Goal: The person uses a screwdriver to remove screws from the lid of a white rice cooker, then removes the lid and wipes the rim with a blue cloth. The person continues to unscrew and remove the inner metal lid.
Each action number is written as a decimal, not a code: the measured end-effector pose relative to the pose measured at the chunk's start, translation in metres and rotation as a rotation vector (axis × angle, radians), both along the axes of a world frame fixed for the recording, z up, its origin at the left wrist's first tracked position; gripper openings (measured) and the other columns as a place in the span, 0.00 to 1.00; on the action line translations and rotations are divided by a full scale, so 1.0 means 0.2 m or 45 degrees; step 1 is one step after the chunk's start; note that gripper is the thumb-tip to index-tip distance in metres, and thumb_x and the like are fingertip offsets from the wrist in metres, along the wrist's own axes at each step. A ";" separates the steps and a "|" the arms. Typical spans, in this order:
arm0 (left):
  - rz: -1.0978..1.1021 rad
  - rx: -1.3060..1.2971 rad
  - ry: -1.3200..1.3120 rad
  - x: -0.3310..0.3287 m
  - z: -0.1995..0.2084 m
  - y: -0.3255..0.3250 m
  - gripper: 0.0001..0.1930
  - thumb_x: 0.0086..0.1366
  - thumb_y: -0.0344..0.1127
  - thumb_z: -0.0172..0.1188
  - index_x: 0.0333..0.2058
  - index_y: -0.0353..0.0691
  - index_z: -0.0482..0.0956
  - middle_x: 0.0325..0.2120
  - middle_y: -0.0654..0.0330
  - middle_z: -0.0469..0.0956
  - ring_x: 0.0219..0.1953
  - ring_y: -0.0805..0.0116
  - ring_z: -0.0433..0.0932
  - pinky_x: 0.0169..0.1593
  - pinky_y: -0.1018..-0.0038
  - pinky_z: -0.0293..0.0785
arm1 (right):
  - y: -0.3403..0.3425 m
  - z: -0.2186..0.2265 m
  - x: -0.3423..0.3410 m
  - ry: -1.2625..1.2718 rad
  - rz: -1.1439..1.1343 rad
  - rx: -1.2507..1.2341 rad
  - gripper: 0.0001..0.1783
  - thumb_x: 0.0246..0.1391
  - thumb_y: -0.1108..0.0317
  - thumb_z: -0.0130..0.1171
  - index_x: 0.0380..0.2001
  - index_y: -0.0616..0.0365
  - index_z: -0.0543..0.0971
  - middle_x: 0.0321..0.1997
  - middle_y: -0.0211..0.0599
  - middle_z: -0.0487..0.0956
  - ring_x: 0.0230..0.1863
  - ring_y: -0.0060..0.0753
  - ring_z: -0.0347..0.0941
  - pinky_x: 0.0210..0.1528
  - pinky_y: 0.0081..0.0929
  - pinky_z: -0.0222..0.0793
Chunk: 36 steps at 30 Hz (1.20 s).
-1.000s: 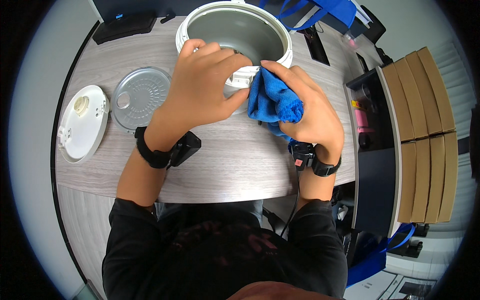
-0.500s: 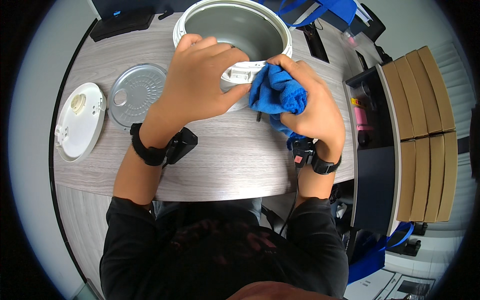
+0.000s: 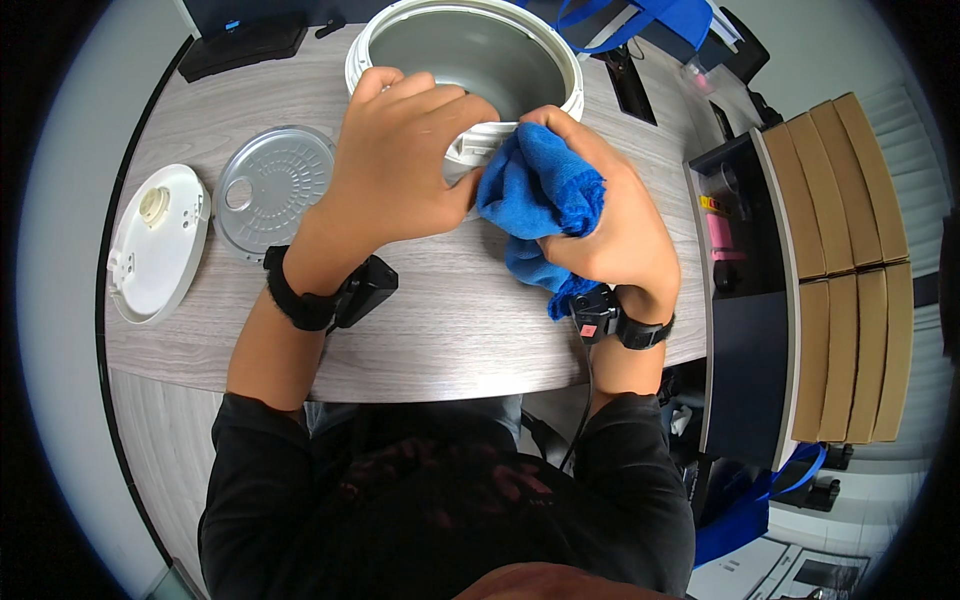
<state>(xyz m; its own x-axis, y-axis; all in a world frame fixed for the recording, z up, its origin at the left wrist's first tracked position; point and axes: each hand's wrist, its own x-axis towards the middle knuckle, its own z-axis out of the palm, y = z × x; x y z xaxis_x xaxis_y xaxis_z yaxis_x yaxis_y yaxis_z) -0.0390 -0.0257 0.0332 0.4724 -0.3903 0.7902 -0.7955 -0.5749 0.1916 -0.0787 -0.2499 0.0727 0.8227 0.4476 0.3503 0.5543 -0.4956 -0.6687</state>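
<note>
A round white rice cooker body (image 3: pixel 574 88), grey inside and without its lid on, stands at the far middle of the table. My left hand (image 3: pixel 395 165) is closed on its near rim, with fingers over the edge and the thumb on the outer side. In my right hand (image 3: pixel 630 215) is a bunched blue cloth (image 3: pixel 525 190), pressed against the front of that rim beside the left thumb. The cloth's lower end hangs toward my wrist. A white latch piece (image 3: pixel 475 146) on the rim shows between the two hands.
To the left lie a round perforated metal inner lid (image 3: pixel 280 190) and a white oval lid cover (image 3: pixel 165 250). A black flat case (image 3: pixel 245 50) sits at the far left. On the right stands a shelf unit (image 3: pixel 745 350) beside brown cardboard boxes (image 3: pixel 840 190).
My right hand has slid the blue cloth a little left along the rim, covering more of the latch piece. My left hand stays almost in place.
</note>
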 end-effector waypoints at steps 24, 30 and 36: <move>-0.015 0.013 0.003 0.00 0.01 0.02 0.17 0.46 0.41 0.76 0.36 0.44 0.84 0.27 0.65 0.81 0.30 0.66 0.74 0.46 0.65 0.61 | -0.02 0.00 -0.01 -0.136 -0.101 -0.136 0.46 0.26 0.80 0.66 0.59 0.45 0.79 0.39 0.43 0.77 0.42 0.54 0.78 0.45 0.42 0.75; -0.090 0.036 0.072 -0.01 0.04 0.05 0.15 0.45 0.40 0.75 0.32 0.44 0.82 0.27 0.63 0.80 0.31 0.66 0.72 0.46 0.66 0.60 | -0.08 0.00 0.01 -0.210 -0.188 -0.272 0.44 0.29 0.80 0.67 0.57 0.40 0.82 0.37 0.40 0.77 0.38 0.50 0.78 0.42 0.40 0.76; -0.138 0.091 0.175 -0.02 0.07 0.10 0.15 0.44 0.41 0.75 0.30 0.43 0.81 0.24 0.63 0.78 0.30 0.65 0.70 0.46 0.66 0.60 | -0.15 0.00 0.05 -0.314 -0.311 -0.263 0.41 0.27 0.82 0.67 0.53 0.41 0.86 0.35 0.39 0.77 0.39 0.47 0.78 0.43 0.38 0.75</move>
<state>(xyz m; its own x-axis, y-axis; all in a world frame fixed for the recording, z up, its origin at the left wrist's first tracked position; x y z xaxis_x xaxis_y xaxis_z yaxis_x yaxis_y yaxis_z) -0.0425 -0.0056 0.0470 0.5265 -0.4974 0.6895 -0.8224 -0.5035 0.2648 -0.0680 -0.2803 0.0729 0.8160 0.3310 0.4739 0.5351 -0.7426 -0.4027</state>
